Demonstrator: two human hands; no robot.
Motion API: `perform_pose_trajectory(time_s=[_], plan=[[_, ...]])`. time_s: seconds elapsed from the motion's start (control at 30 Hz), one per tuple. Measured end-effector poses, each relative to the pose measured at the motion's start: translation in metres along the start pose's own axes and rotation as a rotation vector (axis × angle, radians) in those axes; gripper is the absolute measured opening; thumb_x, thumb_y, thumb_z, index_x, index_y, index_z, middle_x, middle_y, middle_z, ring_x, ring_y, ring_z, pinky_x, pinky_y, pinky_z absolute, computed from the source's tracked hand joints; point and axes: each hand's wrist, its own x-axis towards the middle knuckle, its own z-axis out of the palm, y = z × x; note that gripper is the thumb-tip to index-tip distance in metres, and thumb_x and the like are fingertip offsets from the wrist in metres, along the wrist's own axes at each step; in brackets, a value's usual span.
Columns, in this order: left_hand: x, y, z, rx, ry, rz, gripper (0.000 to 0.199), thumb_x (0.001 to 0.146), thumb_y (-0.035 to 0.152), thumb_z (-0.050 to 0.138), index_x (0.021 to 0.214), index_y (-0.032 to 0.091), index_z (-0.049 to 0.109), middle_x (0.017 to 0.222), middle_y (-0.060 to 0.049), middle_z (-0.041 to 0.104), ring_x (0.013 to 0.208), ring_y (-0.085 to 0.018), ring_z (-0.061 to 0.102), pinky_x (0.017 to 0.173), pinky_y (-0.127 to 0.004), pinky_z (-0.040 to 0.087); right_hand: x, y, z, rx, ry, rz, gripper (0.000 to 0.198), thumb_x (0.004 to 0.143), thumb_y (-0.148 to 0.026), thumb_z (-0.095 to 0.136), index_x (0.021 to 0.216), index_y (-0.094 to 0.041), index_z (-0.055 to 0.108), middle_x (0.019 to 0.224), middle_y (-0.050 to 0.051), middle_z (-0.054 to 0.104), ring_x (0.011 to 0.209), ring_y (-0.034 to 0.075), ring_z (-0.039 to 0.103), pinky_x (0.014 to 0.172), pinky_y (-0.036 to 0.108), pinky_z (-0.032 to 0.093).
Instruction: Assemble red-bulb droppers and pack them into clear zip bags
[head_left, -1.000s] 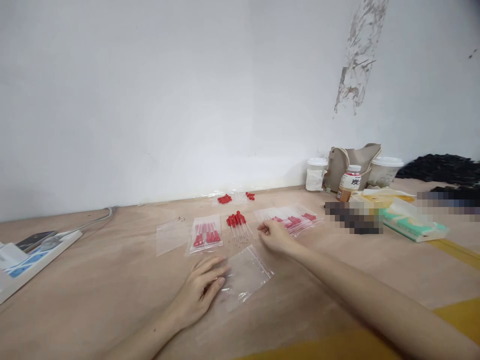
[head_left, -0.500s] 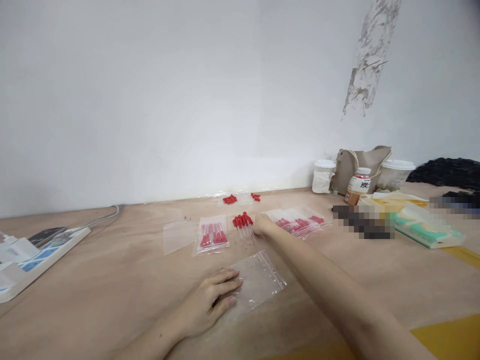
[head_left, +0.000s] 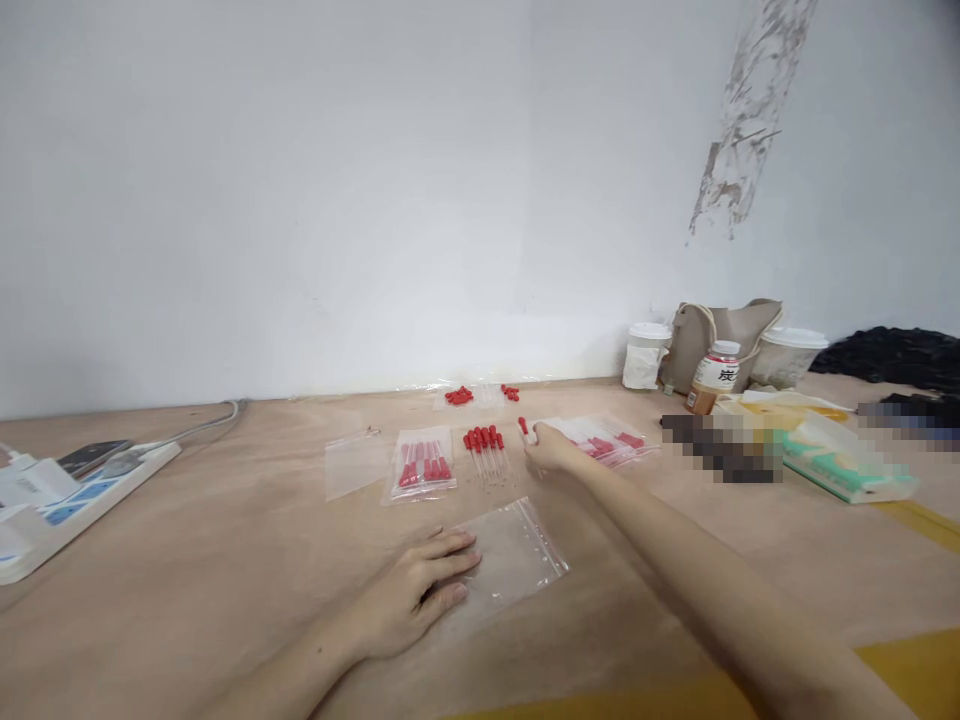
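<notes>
My left hand (head_left: 426, 590) lies flat on the table with its fingers apart, resting on the edge of a clear zip bag (head_left: 510, 555). Farther off, my right hand (head_left: 549, 448) pinches a glass dropper with a red rubber bulb (head_left: 523, 426), bulb up. Just left of it, several more red-bulbed droppers (head_left: 486, 450) lie side by side on the table, bulbs pointing away from me. A zip bag filled with droppers (head_left: 424, 465) is left of that row. More filled bags (head_left: 611, 442) lie to the right, partly behind my right hand.
Loose red bulbs (head_left: 459, 396) lie on plastic near the wall. A flat bag (head_left: 352, 464) is at left, beyond a white power strip (head_left: 90, 505). On the right stand a lidded cup (head_left: 646, 355), a bottle (head_left: 714, 378), a grey bag (head_left: 694, 345) and a green tissue pack (head_left: 844, 465).
My right hand has moved slightly right, away from the row of droppers, and one dropper now shows in its fingers. My left hand stays on the clear bag.
</notes>
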Motion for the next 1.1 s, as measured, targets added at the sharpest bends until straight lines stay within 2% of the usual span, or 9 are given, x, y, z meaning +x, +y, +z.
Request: perform_pose_trajectory(time_s=[0.13, 0.27, 0.4, 0.5, 0.6, 0.73, 0.8, 0.93, 1.1], plan=[[0.003, 0.000, 0.000, 0.025, -0.017, 0.028, 0.036, 0.088, 0.029, 0.040, 0.124, 0.030, 0.043, 0.130, -0.002, 0.043, 0.121, -0.019, 0.037, 0.103, -0.042, 0.025, -0.034, 0.014, -0.009, 0.344, -0.018, -0.034, 0.057, 0.070, -0.019, 0.045, 0.123, -0.011, 0.024, 0.053, -0.005, 0.052, 0.046, 0.011, 0.051, 0.046, 0.020, 0.038], [0.013, -0.002, 0.003, 0.038, -0.042, 0.053, 0.037, 0.089, 0.029, 0.038, 0.125, 0.030, 0.041, 0.132, -0.001, 0.040, 0.122, -0.018, 0.035, 0.103, -0.040, 0.023, -0.067, 0.032, -0.005, 0.847, 0.072, 0.027, 0.077, 0.066, -0.023, 0.048, 0.129, -0.016, 0.004, 0.046, -0.012, 0.043, 0.035, 0.010, 0.044, 0.035, 0.020, 0.036], [0.019, -0.003, 0.007, 0.021, -0.041, 0.074, 0.038, 0.088, 0.028, 0.039, 0.126, 0.030, 0.039, 0.133, -0.001, 0.038, 0.122, -0.019, 0.034, 0.104, -0.040, 0.022, -0.079, 0.045, -0.001, 0.967, 0.254, 0.106, 0.074, 0.065, -0.032, 0.053, 0.125, -0.018, 0.012, 0.047, -0.012, 0.043, 0.034, 0.009, 0.043, 0.031, 0.019, 0.036], [0.016, -0.002, 0.008, 0.007, 0.013, 0.038, 0.036, 0.088, 0.029, 0.038, 0.123, 0.028, 0.045, 0.134, -0.003, 0.037, 0.120, -0.021, 0.037, 0.100, -0.036, 0.030, -0.080, 0.050, 0.001, 1.014, 0.241, 0.121, 0.068, 0.065, -0.036, 0.056, 0.120, -0.019, 0.019, 0.052, -0.009, 0.047, 0.036, 0.009, 0.045, 0.032, 0.019, 0.038], [0.013, -0.002, 0.007, 0.011, 0.085, 0.009, 0.032, 0.089, 0.029, 0.035, 0.116, 0.024, 0.053, 0.124, -0.006, 0.046, 0.111, -0.021, 0.045, 0.093, -0.032, 0.038, -0.080, 0.051, 0.004, 1.048, 0.199, 0.115, 0.066, 0.065, -0.038, 0.058, 0.116, -0.021, 0.021, 0.053, -0.009, 0.049, 0.037, 0.010, 0.047, 0.032, 0.019, 0.038], [0.013, -0.004, 0.008, 0.028, 0.065, 0.042, 0.035, 0.085, 0.034, 0.044, 0.119, 0.026, 0.050, 0.124, -0.006, 0.046, 0.110, -0.022, 0.045, 0.094, -0.036, 0.037, -0.085, 0.047, 0.009, 1.093, 0.177, 0.102, 0.058, 0.066, -0.038, 0.060, 0.109, -0.023, 0.024, 0.055, -0.008, 0.052, 0.037, 0.010, 0.048, 0.033, 0.020, 0.040], [0.014, -0.005, 0.009, 0.037, 0.048, 0.036, 0.038, 0.084, 0.036, 0.045, 0.121, 0.027, 0.047, 0.126, -0.005, 0.046, 0.114, -0.023, 0.042, 0.096, -0.039, 0.035, -0.089, 0.044, 0.009, 1.154, 0.118, 0.133, 0.048, 0.070, -0.039, 0.057, 0.104, -0.024, 0.027, 0.057, -0.007, 0.054, 0.041, 0.011, 0.052, 0.037, 0.022, 0.043], [0.014, -0.007, 0.009, 0.034, 0.024, 0.001, 0.041, 0.086, 0.038, 0.042, 0.125, 0.029, 0.041, 0.127, -0.002, 0.046, 0.116, -0.020, 0.041, 0.098, -0.038, 0.033, -0.091, 0.044, 0.002, 1.264, -0.136, 0.192, 0.027, 0.076, -0.037, 0.051, 0.091, -0.023, 0.035, 0.062, -0.002, 0.058, 0.054, 0.013, 0.060, 0.054, 0.028, 0.049], [0.014, -0.008, 0.007, 0.028, -0.005, 0.001, 0.048, 0.083, 0.041, 0.047, 0.128, 0.028, 0.037, 0.131, -0.003, 0.042, 0.119, -0.022, 0.037, 0.099, -0.040, 0.030, -0.086, 0.062, -0.026, 0.962, -0.425, 0.027, 0.025, 0.066, -0.033, 0.065, 0.078, -0.016, 0.052, 0.068, 0.000, 0.059, 0.058, 0.010, 0.056, 0.056, 0.023, 0.044]])
